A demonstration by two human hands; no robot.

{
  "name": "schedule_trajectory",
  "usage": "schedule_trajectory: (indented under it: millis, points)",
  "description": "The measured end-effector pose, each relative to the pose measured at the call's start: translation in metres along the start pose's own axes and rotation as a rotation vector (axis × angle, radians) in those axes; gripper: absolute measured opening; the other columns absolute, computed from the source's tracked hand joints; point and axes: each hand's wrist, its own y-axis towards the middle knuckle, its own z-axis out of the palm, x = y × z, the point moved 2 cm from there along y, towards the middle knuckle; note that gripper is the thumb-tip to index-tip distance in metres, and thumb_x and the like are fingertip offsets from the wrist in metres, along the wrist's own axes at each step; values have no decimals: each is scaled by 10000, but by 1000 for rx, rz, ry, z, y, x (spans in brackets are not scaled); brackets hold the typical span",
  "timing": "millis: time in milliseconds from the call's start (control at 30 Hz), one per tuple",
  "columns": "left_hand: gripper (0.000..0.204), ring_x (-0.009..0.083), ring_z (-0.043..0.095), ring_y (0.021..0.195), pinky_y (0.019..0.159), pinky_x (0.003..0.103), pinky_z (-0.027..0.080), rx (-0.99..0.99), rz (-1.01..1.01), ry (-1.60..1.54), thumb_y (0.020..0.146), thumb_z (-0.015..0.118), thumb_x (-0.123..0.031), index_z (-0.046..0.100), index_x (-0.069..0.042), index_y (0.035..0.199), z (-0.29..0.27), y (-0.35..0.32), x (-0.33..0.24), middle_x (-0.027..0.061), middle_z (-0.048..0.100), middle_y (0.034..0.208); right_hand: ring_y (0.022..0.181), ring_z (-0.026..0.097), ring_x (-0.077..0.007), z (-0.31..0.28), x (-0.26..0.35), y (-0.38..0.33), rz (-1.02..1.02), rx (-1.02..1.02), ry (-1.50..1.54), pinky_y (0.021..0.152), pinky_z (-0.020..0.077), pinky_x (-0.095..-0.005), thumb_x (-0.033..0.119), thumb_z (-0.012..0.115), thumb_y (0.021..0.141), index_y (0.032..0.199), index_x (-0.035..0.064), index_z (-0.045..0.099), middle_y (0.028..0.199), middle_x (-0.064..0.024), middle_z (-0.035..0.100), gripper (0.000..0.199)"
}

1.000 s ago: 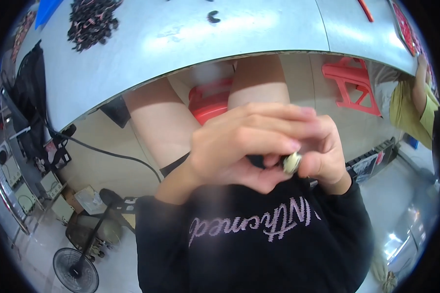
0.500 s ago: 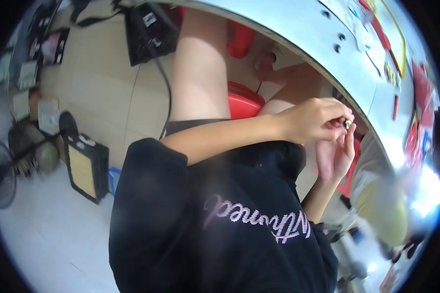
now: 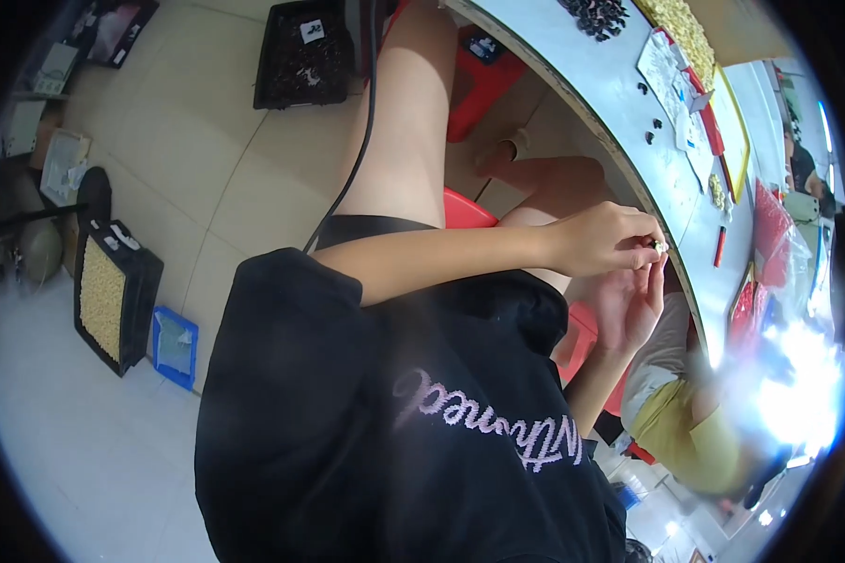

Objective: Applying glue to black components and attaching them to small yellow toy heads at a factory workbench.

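- Surface: pale blue-grey tabletop (image 3: 671, 178), running along upper right; its edge bends in the fisheye.
- On it: heap of small black pieces (image 3: 594, 17) near top; a few loose black pieces (image 3: 657, 124) nearer the edge.
- Beyond those: white sheets (image 3: 662, 70), a red strip (image 3: 714, 131), a yellow-rimmed tray (image 3: 734, 136), a big pile of pale yellow bits (image 3: 678, 28), a smaller pale cluster (image 3: 716, 192), a red pen-like stick (image 3: 720, 246).
- Farther right: red plastic bag (image 3: 770, 235); strong glare below it.
- Room: beige tile floor (image 3: 192, 122); black tray (image 3: 300, 104) with dark bits; black bin (image 3: 144, 314) of pale bits, blue basket (image 3: 174, 342) just beside it.
- Red stool (image 3: 468, 208) shows between the legs; black cable (image 3: 372, 113) crosses one thigh.
- Co-worker in yellow-green top (image 3: 690, 441), lower right.
- Left hand (image 3: 599, 239): forearm reaches across the body, back of hand up, fingers curled, tips pinched on a small pale piece (image 3: 661, 247) with a dark spot.
- Right hand (image 3: 631, 305): below the left, palm partly showing, fingers raised, fingertips by the piece; can't tell if they grip it.
- Piece location: at the left fingertips, close to the table edge; exact kind too small to tell.
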Motion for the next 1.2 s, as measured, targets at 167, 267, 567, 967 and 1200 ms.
schedule_trajectory:
  millis: [167,267,567,967,1200]
  points:
    - [269,268,619,939,811,332,480,46,45,-23,887,562,-222,601,-26,1066,0,0,-11,137,633,1015,1242,408,-192,1,-2,-8,-56,179,-5,1074,269,-401,227,407,979,1259,111,487,1309,-61,473,313]
    - [254,251,620,948,823,318,480,85,60,-47,863,594,-167,602,-30,1076,1,2,-21,125,635,1029,1282,367,-210,4,-1,-18,-94,198,-92,1095,237,-416,247,396,981,1262,149,506,1340,-64,443,317]
    - [220,242,616,986,815,314,509,147,145,-39,797,630,-50,659,-23,1013,-4,7,-46,119,645,1052,1070,482,-173,34,-7,-36,-281,54,-241,956,362,-362,217,437,963,1211,-1,434,1154,-86,506,329]
    - [245,282,592,996,731,310,506,185,77,-183,777,627,-20,660,20,1016,-3,6,-55,168,647,996,1052,524,-224,48,-7,-49,-312,20,-408,931,399,-369,179,488,913,1228,-101,436,1136,-153,541,424]
    - [265,294,614,929,735,326,523,165,250,100,726,691,-89,672,23,965,-6,14,-64,128,656,921,1042,518,-218,53,5,-45,-291,-22,-492,914,392,-332,43,587,811,1042,-65,602,1068,-140,553,256]
